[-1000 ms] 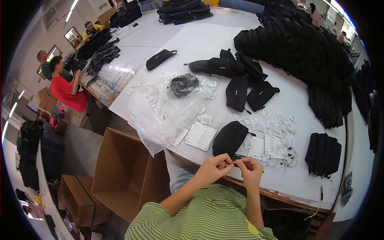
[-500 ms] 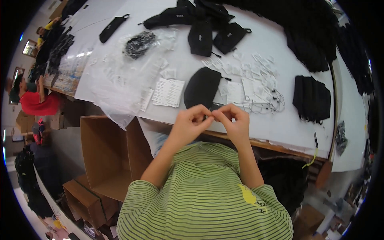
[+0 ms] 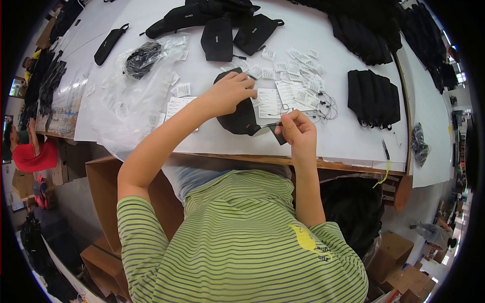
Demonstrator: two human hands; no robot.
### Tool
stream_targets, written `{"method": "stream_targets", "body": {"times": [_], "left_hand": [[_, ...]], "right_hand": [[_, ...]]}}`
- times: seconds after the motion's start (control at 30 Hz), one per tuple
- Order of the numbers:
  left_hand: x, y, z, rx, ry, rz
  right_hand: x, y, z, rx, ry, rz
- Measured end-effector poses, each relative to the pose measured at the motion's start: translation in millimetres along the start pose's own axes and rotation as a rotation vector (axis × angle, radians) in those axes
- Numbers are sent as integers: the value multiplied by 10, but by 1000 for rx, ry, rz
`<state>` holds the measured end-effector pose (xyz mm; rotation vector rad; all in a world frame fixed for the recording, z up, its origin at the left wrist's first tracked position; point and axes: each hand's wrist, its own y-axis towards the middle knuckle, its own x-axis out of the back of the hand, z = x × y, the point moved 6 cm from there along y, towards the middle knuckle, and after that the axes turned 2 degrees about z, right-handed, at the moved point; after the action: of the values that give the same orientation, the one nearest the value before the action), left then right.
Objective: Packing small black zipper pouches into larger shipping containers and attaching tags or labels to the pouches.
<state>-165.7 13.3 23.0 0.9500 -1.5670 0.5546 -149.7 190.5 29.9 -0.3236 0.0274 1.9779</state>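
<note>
A black zip pouch (image 3: 235, 121) lies on the white-covered table in front of me, one end toward my body. My left hand (image 3: 231, 93) rests over its far part, fingers bent around the edge, and partly hides it. By the pouch's near right corner, my right hand (image 3: 299, 130) is closed in a pinch on a thin black cord. A small dark flat tag (image 3: 280, 136) hangs just below these fingers. Beyond the hands lie printed white sheets (image 3: 270, 103), many small white labels (image 3: 303, 68) and a tangle of black cords (image 3: 326, 107).
More black pouches (image 3: 217, 40) lie at the far side, a stack of them (image 3: 373, 98) at the right. A clear plastic bag (image 3: 113, 108) spreads at the left. Snips (image 3: 385, 150) with a yellow cord lie near the right front edge. An open cardboard box (image 3: 103, 192) stands below left.
My hands were together at the near table edge and have parted. The left reached forward onto the pouch; the right moved slightly forward with the cord. The view shifted a little.
</note>
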Motion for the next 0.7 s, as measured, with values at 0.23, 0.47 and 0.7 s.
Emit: {"method": "stream_targets", "body": {"times": [0.23,0.47,0.7], "left_hand": [[284,-472,170,200,-35,-256],[136,-702,211,443,-331,-151],[171,-557,153,375,-299,-122]], "right_hand": [[226,104,8,81,88,-48],[326,56,-91,16,60,-8],[306,1,-117,4,61,61]]}}
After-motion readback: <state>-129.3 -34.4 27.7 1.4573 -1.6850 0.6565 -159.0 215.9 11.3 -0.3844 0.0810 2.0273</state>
